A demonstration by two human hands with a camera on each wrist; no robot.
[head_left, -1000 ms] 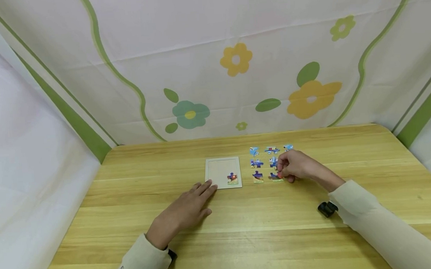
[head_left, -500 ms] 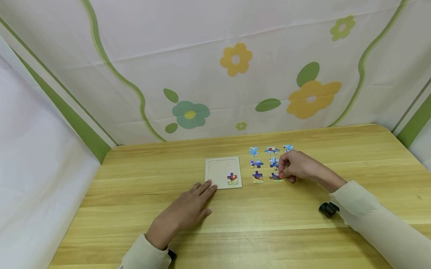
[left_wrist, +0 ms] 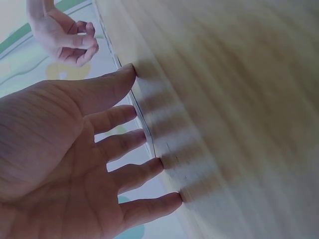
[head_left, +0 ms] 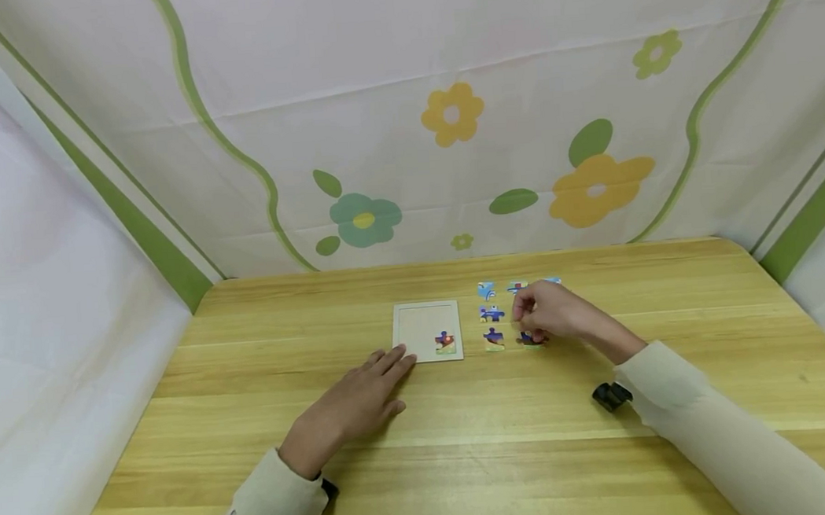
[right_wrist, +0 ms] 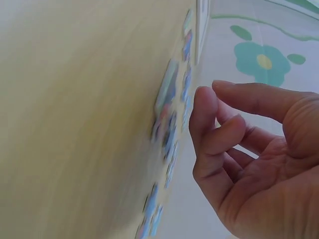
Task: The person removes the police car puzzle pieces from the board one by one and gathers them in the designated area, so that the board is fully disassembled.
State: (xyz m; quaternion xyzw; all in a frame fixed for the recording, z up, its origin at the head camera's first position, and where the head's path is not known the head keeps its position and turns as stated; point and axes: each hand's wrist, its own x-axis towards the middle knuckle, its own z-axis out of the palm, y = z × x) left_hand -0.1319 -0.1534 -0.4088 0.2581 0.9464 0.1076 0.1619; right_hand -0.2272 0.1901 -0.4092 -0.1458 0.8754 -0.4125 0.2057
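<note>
In the head view my left hand [head_left: 357,399] lies with outstretched fingers, its fingertips on the lower left corner of a pale puzzle tray [head_left: 406,325]. One puzzle piece [head_left: 445,344] sits in the tray's lower right corner. My right hand [head_left: 550,310] hovers over the loose pieces right of the tray, covering some of them. The right wrist view shows its fingers loosely bent [right_wrist: 219,134], thumb and forefinger tips close together, no piece visible between them. A bottom-row piece [head_left: 532,340] shows just below that hand.
Other loose pieces lie in rows: a blue one [head_left: 486,290] at the back, a purple-blue one [head_left: 491,313] in the middle, a dark one [head_left: 493,339] in front. Behind the wooden table [head_left: 481,458] hangs a flowered cloth [head_left: 377,149].
My right hand has lifted off the bottom-row piece and shifted slightly left and toward the back, covering the middle-row piece. My left hand and the tray have stayed still.
</note>
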